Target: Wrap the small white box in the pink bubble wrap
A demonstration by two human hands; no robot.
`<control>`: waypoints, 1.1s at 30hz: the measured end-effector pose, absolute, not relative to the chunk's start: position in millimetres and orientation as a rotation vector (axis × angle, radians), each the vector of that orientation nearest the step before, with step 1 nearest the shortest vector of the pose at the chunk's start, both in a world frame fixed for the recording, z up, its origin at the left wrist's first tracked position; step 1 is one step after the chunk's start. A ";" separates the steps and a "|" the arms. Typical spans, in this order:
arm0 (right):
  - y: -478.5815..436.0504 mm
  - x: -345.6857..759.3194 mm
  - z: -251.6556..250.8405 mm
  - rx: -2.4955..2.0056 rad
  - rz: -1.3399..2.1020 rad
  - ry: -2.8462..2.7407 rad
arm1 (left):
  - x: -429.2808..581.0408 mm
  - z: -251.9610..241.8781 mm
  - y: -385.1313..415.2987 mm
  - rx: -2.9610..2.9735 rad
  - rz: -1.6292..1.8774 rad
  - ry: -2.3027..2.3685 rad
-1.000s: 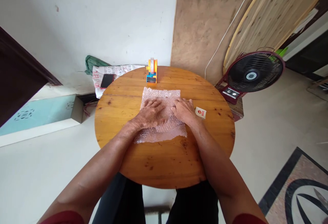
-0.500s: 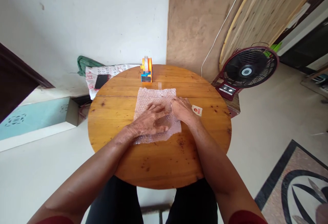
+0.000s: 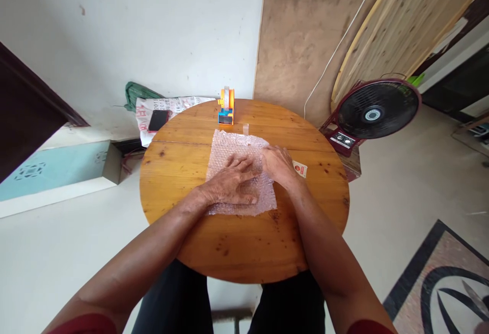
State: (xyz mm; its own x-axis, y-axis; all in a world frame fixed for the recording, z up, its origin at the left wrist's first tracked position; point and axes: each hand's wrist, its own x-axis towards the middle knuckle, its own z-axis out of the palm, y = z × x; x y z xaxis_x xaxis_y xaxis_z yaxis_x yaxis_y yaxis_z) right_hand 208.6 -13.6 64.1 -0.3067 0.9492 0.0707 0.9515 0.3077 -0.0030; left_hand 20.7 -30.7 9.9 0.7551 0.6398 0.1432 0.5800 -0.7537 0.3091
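Observation:
A sheet of pinkish, clear bubble wrap point(image 3: 229, 145) lies on the round wooden table point(image 3: 237, 252) before me. My left hand point(image 3: 235, 181) is spread flat on its middle, fingers apart, pressing it down. At the sheet's right edge, my right hand point(image 3: 278, 163) has its fingers curled in on the wrap; the fingertips are partly hidden. A short strip of clear tape point(image 3: 245, 129) touches the table by the far edge of the wrap. Just right of my right hand lies a small cream tag point(image 3: 300, 169) with a red print, partly covered by that hand.
An orange and blue tape dispenser point(image 3: 226, 107) stands at the table's far edge. Beyond the left rim, a dark phone point(image 3: 158, 120) rests on a printed white sack point(image 3: 143, 115). A dark red fan point(image 3: 376, 110) stands to the right, near the wall.
The bubble wrap's near right corner lies flatter and further out. My right hand stays at the right edge, my left hand on the middle. The whole view has shifted slightly.

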 end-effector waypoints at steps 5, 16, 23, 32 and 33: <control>-15.2 219.4 78.3 -1.663 0.096 -2.358 | 20.5 12.2 -31.8 2.710 0.359 0.961; -52.1 272.0 108.8 -1.775 0.230 -2.365 | 20.1 10.4 -31.7 2.664 0.371 0.965; -64.3 296.6 69.5 -2.104 0.181 -2.217 | 19.6 8.7 -31.2 2.665 0.387 0.950; -64.7 285.7 81.9 -1.597 0.702 -1.666 | 18.9 10.2 -31.3 2.678 0.432 0.910; -65.9 277.8 87.9 -1.479 0.786 -1.616 | 19.0 10.5 -31.2 2.673 0.431 0.915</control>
State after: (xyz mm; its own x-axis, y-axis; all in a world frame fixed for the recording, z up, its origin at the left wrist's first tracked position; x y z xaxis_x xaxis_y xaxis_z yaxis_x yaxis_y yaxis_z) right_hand 277.8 -65.9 87.9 -0.0057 0.9897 0.1432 0.4985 0.1269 -0.8576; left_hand 19.0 -31.2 10.5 0.7543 0.6294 0.1870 0.5448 -0.7589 0.3567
